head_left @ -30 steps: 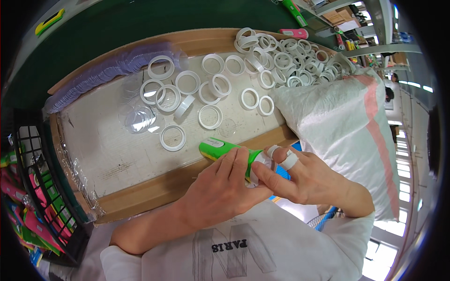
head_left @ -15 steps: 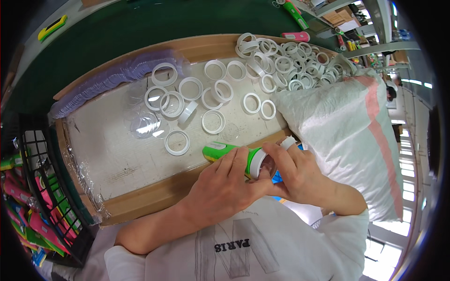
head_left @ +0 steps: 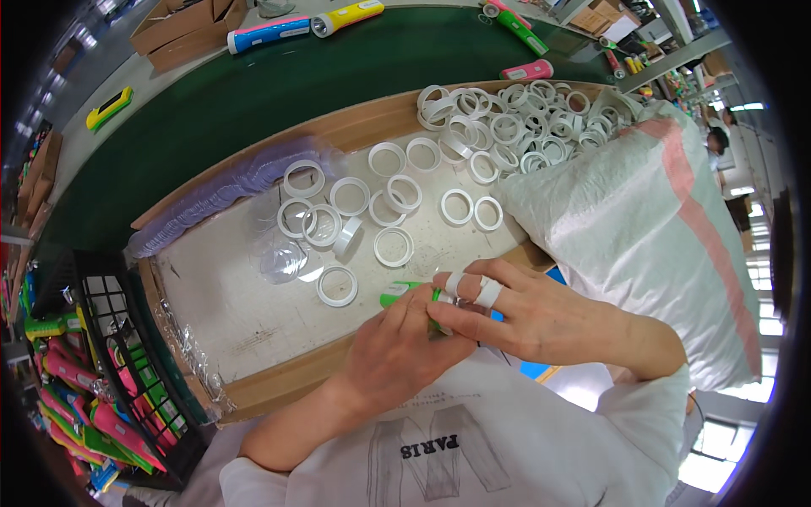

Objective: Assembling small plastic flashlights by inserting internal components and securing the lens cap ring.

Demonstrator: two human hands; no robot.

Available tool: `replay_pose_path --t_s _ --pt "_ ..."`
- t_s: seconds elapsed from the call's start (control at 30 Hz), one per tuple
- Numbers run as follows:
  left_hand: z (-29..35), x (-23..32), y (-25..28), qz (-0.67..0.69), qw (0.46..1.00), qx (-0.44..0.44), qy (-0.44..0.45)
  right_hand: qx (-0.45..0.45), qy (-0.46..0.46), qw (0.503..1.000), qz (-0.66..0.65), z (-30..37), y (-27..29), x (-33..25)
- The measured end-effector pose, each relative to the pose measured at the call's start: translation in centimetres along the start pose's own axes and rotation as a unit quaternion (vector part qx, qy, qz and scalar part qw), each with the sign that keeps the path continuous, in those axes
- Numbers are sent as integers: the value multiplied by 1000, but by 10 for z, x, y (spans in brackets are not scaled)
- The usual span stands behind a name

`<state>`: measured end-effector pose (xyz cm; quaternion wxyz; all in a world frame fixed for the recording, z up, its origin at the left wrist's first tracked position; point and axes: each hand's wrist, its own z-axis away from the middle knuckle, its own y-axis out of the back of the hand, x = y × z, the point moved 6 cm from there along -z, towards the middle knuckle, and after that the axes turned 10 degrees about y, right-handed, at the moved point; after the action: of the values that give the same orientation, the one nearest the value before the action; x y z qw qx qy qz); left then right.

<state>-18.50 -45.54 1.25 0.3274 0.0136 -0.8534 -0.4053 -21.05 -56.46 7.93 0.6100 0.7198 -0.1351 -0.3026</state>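
Observation:
A green flashlight point(head_left: 394, 294) lies across my two hands near the front edge of the cardboard tray point(head_left: 287, 372). My left hand point(head_left: 401, 338) is closed around its body. My right hand point(head_left: 524, 317), with white tape round a finger, is closed over the flashlight's head end, thumb and fingers pressed against it. Most of that end is hidden behind the fingers. Beyond my hands, several white plastic rings point(head_left: 394, 247) and some clear round lenses point(head_left: 283, 262) lie on the tray's bottom.
Purple-tinted discs point(head_left: 228, 190) stand in a row along the tray's far left side. White rings point(head_left: 541, 127) are heaped at the far right. A woven sack point(head_left: 625, 245) bulges over the right side. A black basket point(head_left: 127, 363) of coloured flashlights stands at left. More flashlights point(head_left: 270, 34) lie beyond.
My right hand has turned over the flashlight's head, covering the white rim that showed before. The view has shifted, bringing more of the far bench into sight.

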Motion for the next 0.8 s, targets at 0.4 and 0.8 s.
replay_pose_path --t_s 0.4,0.8 --pt "-14 -27 -5 173 940 -173 239 76 -45 992 -94 13 -11 19" --pt "-12 -19 7 77 990 -103 53 87 -142 981 -101 20 -15 24"
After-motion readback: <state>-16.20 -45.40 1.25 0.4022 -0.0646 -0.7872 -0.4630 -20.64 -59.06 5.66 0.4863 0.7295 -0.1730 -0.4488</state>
